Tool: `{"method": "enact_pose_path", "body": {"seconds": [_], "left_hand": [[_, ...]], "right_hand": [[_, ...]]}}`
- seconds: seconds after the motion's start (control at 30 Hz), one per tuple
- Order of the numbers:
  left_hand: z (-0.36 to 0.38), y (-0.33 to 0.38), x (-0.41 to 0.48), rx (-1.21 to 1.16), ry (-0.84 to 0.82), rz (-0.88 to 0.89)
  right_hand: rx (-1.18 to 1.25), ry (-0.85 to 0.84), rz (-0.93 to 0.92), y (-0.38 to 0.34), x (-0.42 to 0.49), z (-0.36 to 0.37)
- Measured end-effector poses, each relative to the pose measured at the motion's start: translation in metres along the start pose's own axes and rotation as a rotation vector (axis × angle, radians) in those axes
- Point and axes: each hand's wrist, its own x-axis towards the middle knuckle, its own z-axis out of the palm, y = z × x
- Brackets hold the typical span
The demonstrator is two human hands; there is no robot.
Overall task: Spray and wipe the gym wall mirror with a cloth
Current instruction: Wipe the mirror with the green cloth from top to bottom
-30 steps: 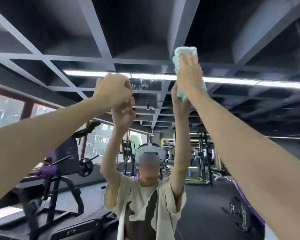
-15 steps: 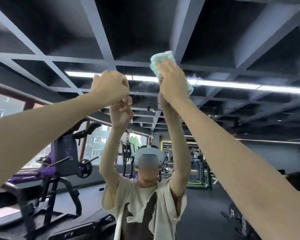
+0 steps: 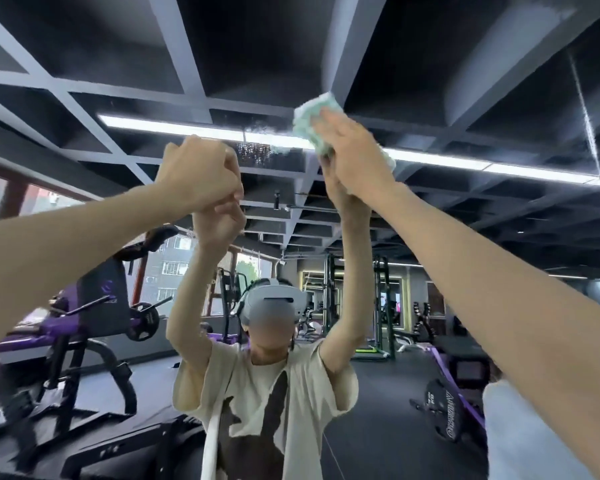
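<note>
Cloth point(image 3: 314, 123) pinned between right hand point(image 3: 354, 157) and mirror point(image 3: 430, 81), high on the glass.
The cloth lies flat under the hand's straight fingers, its edge showing above and left of them. Just left of the grip, spray droplets point(image 3: 253, 154) sit on the glass; further left and slightly lower, the curled left hand point(image 3: 198, 171) meets the mirror. Directly below the grip stands the person's reflection point(image 3: 267, 393); well to its right runs a mirror seam point(image 3: 589, 133).

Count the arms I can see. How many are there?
4. The left arm comes from the left edge, the right arm from the right edge; the mirror shows two reflected arms in the middle.
</note>
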Motion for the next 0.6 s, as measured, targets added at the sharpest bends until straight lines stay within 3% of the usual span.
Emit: {"method": "enact_pose_path", "body": {"seconds": [0.07,0.1,0.13,0.17,0.27,0.33,0.43,0.47,0.5,0.6], "left_hand": [[0.003,-0.009,-0.006,-0.019,0.027,-0.028],[0.004,-0.011,-0.007,-0.01,0.035,-0.037],[0.004,-0.014,-0.008,0.004,0.039,-0.048],[0.003,-0.017,-0.01,0.008,0.046,-0.066],[-0.005,-0.021,-0.014,-0.029,0.081,-0.135],[-0.012,-0.024,-0.016,-0.005,0.077,-0.135],[-0.019,-0.034,-0.018,0.093,0.044,-0.098],[-0.02,-0.036,-0.019,0.096,0.034,-0.091],[-0.021,-0.038,-0.02,0.077,0.027,-0.095],[-0.028,-0.041,-0.026,-0.044,0.036,-0.116]], "right_hand": [[-0.039,0.097,0.419,0.021,0.006,-0.004],[-0.029,0.166,0.517,0.012,0.006,-0.002],[0.003,0.19,0.489,-0.012,0.006,0.005],[0.045,0.19,0.33,-0.043,0.007,0.015],[0.04,-0.052,-0.196,-0.117,0.003,0.037],[0.026,-0.084,-0.172,-0.101,0.021,0.033],[0.049,0.11,0.329,-0.056,0.042,0.022],[0.026,0.099,0.386,-0.058,0.038,0.02],[0.05,0.038,0.332,-0.073,0.032,0.02],[0.108,-0.175,-0.186,-0.128,0.002,0.027]]}}
